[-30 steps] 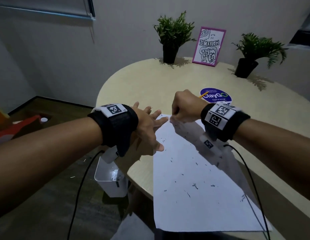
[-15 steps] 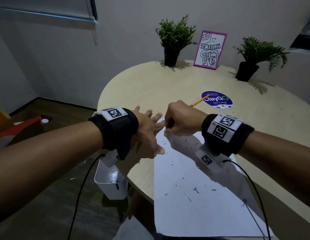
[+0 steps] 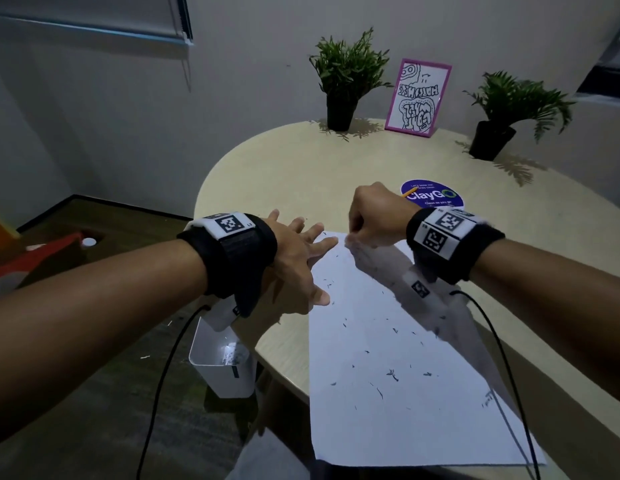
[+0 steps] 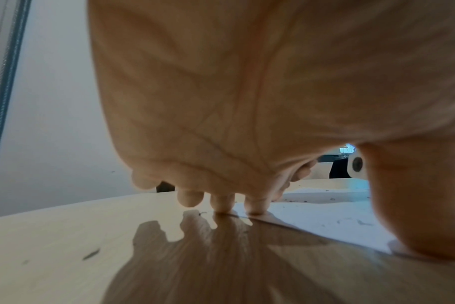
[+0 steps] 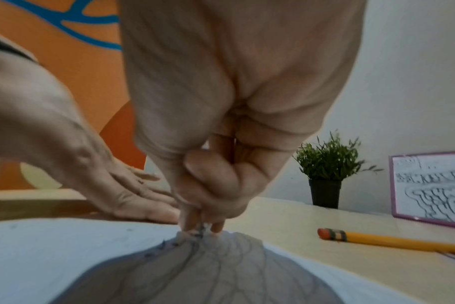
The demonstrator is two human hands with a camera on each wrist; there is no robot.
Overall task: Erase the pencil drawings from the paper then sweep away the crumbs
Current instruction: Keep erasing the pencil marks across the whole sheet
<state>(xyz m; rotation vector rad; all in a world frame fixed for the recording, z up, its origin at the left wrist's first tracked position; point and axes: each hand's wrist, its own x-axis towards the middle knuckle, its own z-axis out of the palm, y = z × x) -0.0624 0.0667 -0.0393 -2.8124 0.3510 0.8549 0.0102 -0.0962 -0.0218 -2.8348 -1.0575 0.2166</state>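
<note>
Round pale-wood bench [image 3: 301,174] carries a white paper sheet [image 3: 405,393] at its near edge, w/ dark eraser crumbs [image 3: 391,374] scattered over it. Left hand [image 3: 298,261]: fingers [image 4: 257,203] spread flat, pinning the sheet's far-left corner. Right hand [image 3: 374,216]: fingers [image 5: 218,224] curled, pinching a small eraser [image 5: 203,227] on the sheet's far edge; mostly hidden. Yellow pencil [image 5: 392,240] lies beyond on the bench.

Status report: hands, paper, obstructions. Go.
Left hand flat, fingers spread, pinning the white paper sheet's far left corner. Right hand pinching a small eraser, rubbing the far edge. Dark eraser crumbs scattered, unswept. Nothing obstructing.
</note>
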